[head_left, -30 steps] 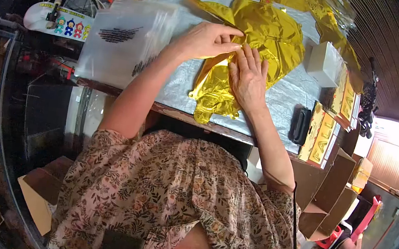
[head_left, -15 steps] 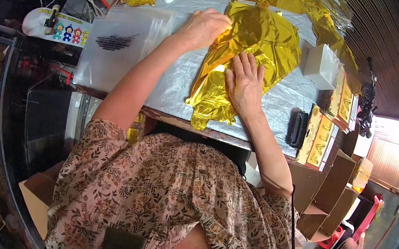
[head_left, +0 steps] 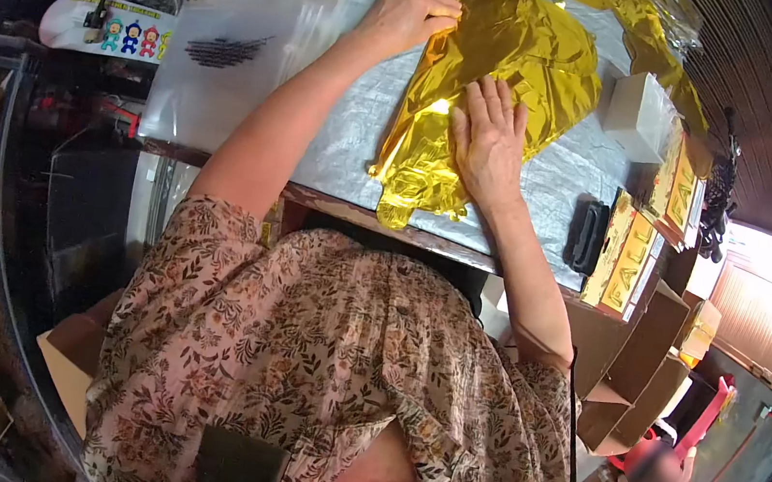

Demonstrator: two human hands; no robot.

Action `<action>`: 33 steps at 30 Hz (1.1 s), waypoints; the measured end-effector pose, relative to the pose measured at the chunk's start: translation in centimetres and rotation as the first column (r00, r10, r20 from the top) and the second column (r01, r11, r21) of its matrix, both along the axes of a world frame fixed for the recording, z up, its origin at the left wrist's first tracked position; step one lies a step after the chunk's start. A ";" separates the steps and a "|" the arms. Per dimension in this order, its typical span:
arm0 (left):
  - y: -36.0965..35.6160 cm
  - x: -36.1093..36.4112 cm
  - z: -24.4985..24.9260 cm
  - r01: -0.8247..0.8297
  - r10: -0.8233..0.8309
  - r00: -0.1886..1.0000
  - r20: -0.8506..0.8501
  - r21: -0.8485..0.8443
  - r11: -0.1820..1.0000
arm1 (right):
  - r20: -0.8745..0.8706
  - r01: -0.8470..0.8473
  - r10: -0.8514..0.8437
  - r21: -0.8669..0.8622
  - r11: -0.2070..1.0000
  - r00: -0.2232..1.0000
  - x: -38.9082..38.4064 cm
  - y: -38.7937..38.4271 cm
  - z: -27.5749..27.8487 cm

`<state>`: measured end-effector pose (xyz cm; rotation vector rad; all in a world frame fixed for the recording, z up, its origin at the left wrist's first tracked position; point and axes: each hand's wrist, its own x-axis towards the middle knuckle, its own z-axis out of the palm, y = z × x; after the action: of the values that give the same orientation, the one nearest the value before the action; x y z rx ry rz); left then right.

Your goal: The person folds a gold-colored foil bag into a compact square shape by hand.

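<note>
A flat gold foil balloon (head_left: 565, 65), wrinkled and partly folded, lies on the silver-covered table (head_left: 339, 152). My left hand (head_left: 403, 19) is closed at the balloon's upper left edge, thumb and fingers pinching the foil there. Resting flat on the lower middle of the same balloon is my right hand (head_left: 493, 148), its fingers stretched out and slightly apart. The balloon's crumpled lower end, with small tabs, reaches close to the table's front edge.
Transparent plastic sheets (head_left: 228, 108) lie at left. More gold foil (head_left: 641, 45) lies at the back. A whitish box (head_left: 640, 117), a black holder (head_left: 587, 236) and printed "FALL" packs (head_left: 627, 263) stand at right. Cardboard boxes (head_left: 642, 372) and another person (head_left: 658, 472) are beyond.
The view has tilted a little, so the table appears higher in it. Both hands keep the same hold and touch on the foil, with hardly any movement against the table.
</note>
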<state>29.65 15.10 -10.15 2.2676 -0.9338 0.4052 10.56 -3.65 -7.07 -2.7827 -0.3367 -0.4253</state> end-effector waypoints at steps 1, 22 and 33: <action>-0.1 -0.1 -0.1 -0.013 0.013 1.000 0.024 0.009 1.000 | -0.006 -0.004 0.004 -0.001 1.000 1.000 0.0 0.0 0.0; 0.2 -1.4 1.9 0.030 -0.026 0.999 0.029 -0.151 0.988 | -0.170 -0.435 0.418 -0.074 0.897 0.892 -2.3 3.5 3.0; -0.1 -0.8 0.1 -0.040 0.040 0.999 0.022 0.028 0.999 | -0.153 -0.394 0.394 0.029 0.918 0.906 -2.4 2.1 4.8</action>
<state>28.87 14.98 -10.07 2.3149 -0.9113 0.4367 8.14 -1.55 -2.24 -2.6322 -0.8408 -0.1073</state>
